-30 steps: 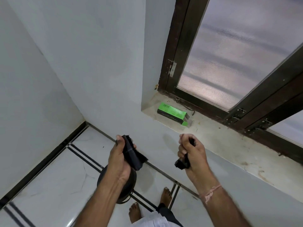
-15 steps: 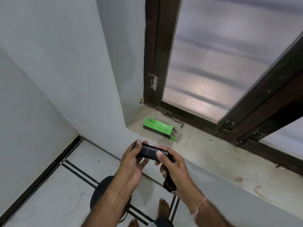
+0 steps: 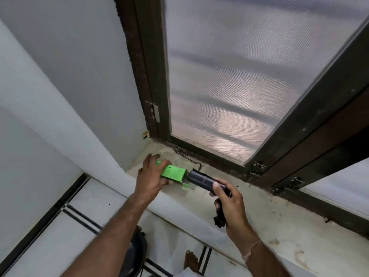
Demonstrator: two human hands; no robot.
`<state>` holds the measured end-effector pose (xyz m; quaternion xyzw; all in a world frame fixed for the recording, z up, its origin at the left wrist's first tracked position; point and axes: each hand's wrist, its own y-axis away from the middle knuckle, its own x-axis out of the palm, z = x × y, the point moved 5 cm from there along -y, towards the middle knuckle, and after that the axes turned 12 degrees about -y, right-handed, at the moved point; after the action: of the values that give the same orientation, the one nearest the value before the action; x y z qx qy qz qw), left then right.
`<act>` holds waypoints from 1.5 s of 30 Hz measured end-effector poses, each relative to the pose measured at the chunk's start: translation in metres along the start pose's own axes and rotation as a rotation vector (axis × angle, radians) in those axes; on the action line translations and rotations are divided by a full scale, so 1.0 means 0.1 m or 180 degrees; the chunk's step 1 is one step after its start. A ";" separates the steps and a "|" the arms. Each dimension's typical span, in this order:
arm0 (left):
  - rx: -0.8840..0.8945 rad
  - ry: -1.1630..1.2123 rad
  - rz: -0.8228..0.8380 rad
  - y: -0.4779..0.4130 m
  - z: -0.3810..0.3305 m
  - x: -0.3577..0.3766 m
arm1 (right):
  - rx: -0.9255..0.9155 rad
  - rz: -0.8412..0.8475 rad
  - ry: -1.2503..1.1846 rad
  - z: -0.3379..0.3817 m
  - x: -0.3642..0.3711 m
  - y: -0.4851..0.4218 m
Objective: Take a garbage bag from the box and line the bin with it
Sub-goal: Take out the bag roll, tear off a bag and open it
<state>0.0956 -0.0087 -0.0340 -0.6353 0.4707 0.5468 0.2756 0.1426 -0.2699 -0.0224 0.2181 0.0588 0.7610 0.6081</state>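
Note:
A green box [image 3: 173, 173] lies on the window sill [image 3: 279, 214]. My left hand [image 3: 152, 175] grips its left end. My right hand [image 3: 229, 200] holds a black roll of garbage bags [image 3: 200, 179], whose far end sits at the box's open right end. A separate folded black bag [image 3: 219, 216] hangs from the same hand below the palm. The dark bin [image 3: 137, 250] stands on the floor under my left forearm, mostly hidden.
A dark-framed window with mesh [image 3: 239, 76] rises behind the sill. A metal latch hook [image 3: 189, 158] lies near the box. White walls close the corner at left. My bare foot [image 3: 192, 260] stands on the tiled floor [image 3: 60, 236] below.
Both hands moved up from in front of me to the sill. My left hand let go of the roll and took hold of the green box; my right hand brought the roll to its open end.

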 end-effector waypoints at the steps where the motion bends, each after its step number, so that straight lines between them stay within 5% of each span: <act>1: -0.0007 0.0165 -0.0111 0.01 0.00 -0.03 | -0.0032 0.0021 0.0107 0.00 -0.02 -0.02; 12: 0.0307 0.0329 -0.0371 0.22 -0.20 -0.35 | -0.0642 0.0726 0.0786 0.33 0.07 -0.17; 29: -0.0715 0.2538 -0.0545 0.71 -0.21 -0.13 | -0.0855 0.1400 0.0945 0.56 0.57 -0.08; 41: -0.0218 0.2323 -0.0496 0.71 -0.28 -0.15 | -0.0943 0.0954 0.1398 0.59 0.39 -0.16; 45: -0.0260 0.2202 -0.0466 0.69 -0.25 -0.14 | -0.1066 0.1401 0.1600 0.59 0.38 -0.09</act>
<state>0.0454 -0.0543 -0.0030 -0.8254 0.4671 0.2965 0.1128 0.1685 -0.2416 0.0377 -0.0706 0.0327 0.9024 0.4238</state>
